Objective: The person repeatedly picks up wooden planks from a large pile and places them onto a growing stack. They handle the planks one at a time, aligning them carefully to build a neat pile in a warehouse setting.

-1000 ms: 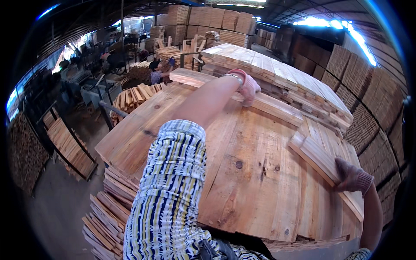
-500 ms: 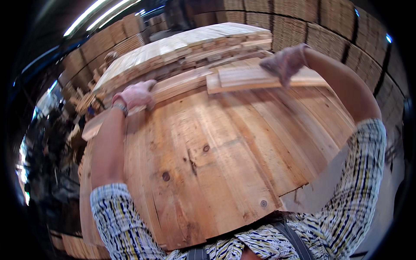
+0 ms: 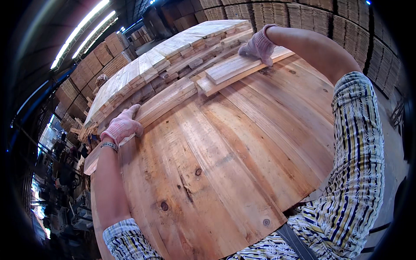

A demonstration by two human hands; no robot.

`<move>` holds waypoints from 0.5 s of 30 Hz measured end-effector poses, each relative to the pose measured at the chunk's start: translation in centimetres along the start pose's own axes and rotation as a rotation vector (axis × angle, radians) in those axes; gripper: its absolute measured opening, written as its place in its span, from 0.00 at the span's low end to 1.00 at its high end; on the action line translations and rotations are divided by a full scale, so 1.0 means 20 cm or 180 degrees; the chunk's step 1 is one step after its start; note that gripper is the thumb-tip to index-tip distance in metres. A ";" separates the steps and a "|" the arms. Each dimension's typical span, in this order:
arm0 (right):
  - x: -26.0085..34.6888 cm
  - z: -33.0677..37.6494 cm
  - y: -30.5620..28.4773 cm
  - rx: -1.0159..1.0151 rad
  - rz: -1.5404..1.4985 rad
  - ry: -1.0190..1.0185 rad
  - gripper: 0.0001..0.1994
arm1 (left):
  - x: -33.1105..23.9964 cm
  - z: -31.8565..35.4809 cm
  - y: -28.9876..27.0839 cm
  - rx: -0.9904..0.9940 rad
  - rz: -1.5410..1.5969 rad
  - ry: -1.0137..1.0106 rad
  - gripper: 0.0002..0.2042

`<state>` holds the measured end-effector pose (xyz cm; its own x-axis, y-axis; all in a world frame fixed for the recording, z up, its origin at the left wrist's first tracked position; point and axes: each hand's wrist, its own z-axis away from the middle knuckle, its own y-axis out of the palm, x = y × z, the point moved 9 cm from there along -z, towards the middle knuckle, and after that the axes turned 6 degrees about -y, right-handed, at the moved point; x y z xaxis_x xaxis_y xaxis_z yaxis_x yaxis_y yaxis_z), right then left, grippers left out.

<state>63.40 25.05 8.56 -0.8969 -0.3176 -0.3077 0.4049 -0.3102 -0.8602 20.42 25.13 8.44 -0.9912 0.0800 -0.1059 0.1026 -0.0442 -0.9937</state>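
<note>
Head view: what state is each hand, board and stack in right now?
left hand: gloved, resting flat on the long board.
long board: lying flat at the stack top's far edge.
right hand: gloved, gripping the short boards.
short boards: two, stacked, lying flat on the stack top.
stack top: flat, knotty planks laid side by side.

Timber warehouse/sawmill shed; stacked plank piles (image 3: 130, 73) all round; roof strip lights (image 3: 82, 32).

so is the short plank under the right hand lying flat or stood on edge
Flat: the short plank lies broad face up on the stack, right hand resting on top.
</note>
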 end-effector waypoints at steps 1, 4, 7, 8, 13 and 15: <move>-0.01 0.00 0.00 0.0005 0.0061 0.0067 0.57 | -0.01 0.01 -0.01 -0.0002 -0.0015 -0.0029 0.45; -0.10 -0.07 0.02 -0.0091 0.0486 0.0132 0.55 | -0.05 0.00 0.00 -0.0032 -0.0019 -0.0010 0.46; 0.07 -0.15 -0.09 -0.0291 0.0335 -0.0136 0.55 | 0.05 0.02 0.00 -0.0070 0.0052 -0.0129 0.46; 0.10 -0.18 -0.11 -0.0326 0.0344 -0.0178 0.55 | 0.06 0.01 0.00 -0.0065 0.0034 -0.0086 0.46; -0.17 -0.39 0.01 0.0001 0.0343 -0.0056 0.51 | -0.14 -0.01 -0.01 -0.0175 -0.0161 0.0383 0.44; -0.10 -0.47 0.00 -0.0258 -0.0545 -0.0081 0.42 | 0.03 -0.05 0.00 -0.0218 -0.0078 0.0482 0.40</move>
<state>63.58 34.02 5.36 -0.9463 -0.2893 -0.1446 0.2302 -0.2886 -0.9294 19.98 26.22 8.43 -0.9699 0.2298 -0.0807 0.0893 0.0273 -0.9956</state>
